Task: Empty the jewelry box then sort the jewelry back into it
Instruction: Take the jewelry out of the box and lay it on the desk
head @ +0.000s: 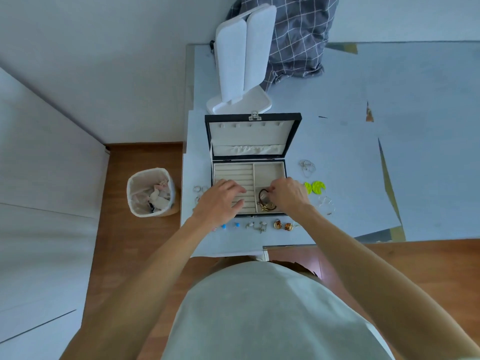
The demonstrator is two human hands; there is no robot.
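The black jewelry box (291,120) stands open on the pale table, its cream lid upright. My left hand (220,201) rests with relaxed fingers over the ring-roll section on the box's left side. My right hand (288,194) reaches into the near right compartment, and its fingertips pinch a dark bracelet (262,194) lying among gold pieces (267,207). The far right compartment (268,171) holds nothing.
Jewelry lies around the box: rings (198,189) at the left, blue studs (230,225), silver earrings (257,226) and amber earrings (283,225) in front, silver hoops (307,166) and yellow-green earrings (314,187) at the right. A white mirror stand (241,61) sits behind. A bin (150,192) stands on the floor at left.
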